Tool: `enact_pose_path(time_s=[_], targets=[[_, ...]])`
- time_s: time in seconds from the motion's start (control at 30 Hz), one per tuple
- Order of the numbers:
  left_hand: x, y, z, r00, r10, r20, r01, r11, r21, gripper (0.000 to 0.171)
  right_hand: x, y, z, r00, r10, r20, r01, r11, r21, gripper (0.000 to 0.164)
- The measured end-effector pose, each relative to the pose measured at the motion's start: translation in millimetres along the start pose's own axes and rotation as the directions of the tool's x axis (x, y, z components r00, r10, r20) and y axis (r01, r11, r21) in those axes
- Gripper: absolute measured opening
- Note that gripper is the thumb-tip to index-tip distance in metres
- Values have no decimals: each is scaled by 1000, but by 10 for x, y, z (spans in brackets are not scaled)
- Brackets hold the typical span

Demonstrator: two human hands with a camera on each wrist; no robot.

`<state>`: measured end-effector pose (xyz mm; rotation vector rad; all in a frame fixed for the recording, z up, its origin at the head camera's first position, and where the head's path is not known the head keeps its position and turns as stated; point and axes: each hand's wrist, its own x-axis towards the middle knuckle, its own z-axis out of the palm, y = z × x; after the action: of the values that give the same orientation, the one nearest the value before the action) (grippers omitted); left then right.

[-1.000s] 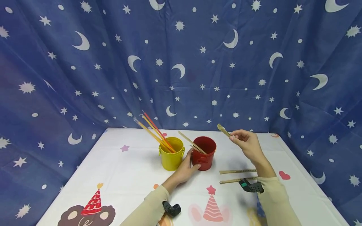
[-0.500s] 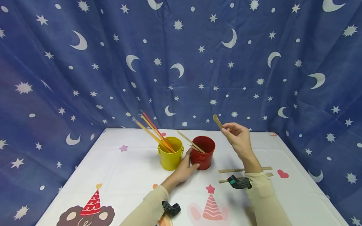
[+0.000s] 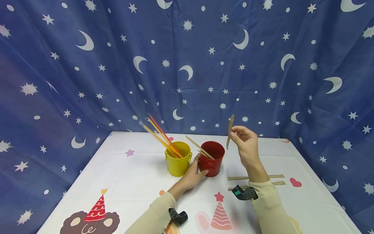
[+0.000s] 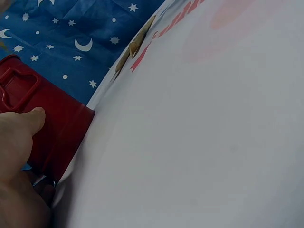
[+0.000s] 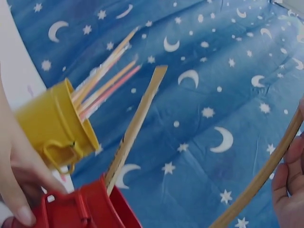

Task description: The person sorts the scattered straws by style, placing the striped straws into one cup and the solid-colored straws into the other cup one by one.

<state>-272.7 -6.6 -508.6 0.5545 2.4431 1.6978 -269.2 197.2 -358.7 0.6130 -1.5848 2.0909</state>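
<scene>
My left hand point(image 3: 190, 178) holds the side of a small red pail point(image 3: 213, 167), its thumb lying across the front wall. Light brown, paper-wrapped sticks point(image 3: 198, 146) lean out of this pail toward the left. My right hand point(image 3: 247, 146) pinches another slim paper-wrapped stick point(image 3: 230, 125) between thumb and fingers. That stick stands nearly upright in the air, right of the pail's rim and apart from it. In the right wrist view, the held stick point(image 5: 259, 180) slants down toward the lower left, beside the red pail point(image 5: 71, 211).
Left of the red pail stands a yellow pail point(image 3: 176, 169) holding several orange and red sticks point(image 3: 159, 131) in clear wrapping. Two paper-wrapped sticks point(image 3: 276, 176) lie on the white printed tablecloth point(image 3: 131, 175), partly under my right forearm. A blue moon-and-star curtain point(image 3: 187, 97) hangs behind.
My right hand has moved left toward the red pail, and the stick in it has turned from slanted to nearly upright. The left hand keeps its hold on the pail.
</scene>
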Motion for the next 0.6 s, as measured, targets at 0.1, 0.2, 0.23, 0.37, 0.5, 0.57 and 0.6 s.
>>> enact_pose_path(time_s=[0.1, 0.2, 0.23, 0.37, 0.5, 0.57, 0.6], targets=[[4, 9, -10, 1000, 5, 1, -5, 1000, 6, 82, -17, -36, 37, 997, -29, 67, 22, 993, 112, 41], [0, 14, -14, 1000, 5, 0, -5, 1000, 10, 82, -33, -6, 69, 991, -31, 132, 9, 986, 166, 39], [-2, 14, -15, 1000, 5, 0, -5, 1000, 12, 82, -39, 18, 79, 989, -20, 148, -5, 987, 161, 38], [-13, 9, -11, 1000, 15, -2, -15, 1000, 12, 82, -64, 154, 93, 981, 59, 182, -72, 995, 63, 39], [-6, -5, -1, 1000, 17, -1, -17, 1000, 19, 82, -90, 299, 96, 968, 151, 200, -139, 988, -72, 35], [4, -7, 4, 1000, 17, 0, -17, 1000, 22, 82, -102, 362, 104, 960, 176, 216, -149, 979, -136, 28], [9, -7, 4, 1000, 20, -1, -20, 1000, 23, 81, -106, 395, 107, 957, 179, 226, -144, 976, -164, 23]])
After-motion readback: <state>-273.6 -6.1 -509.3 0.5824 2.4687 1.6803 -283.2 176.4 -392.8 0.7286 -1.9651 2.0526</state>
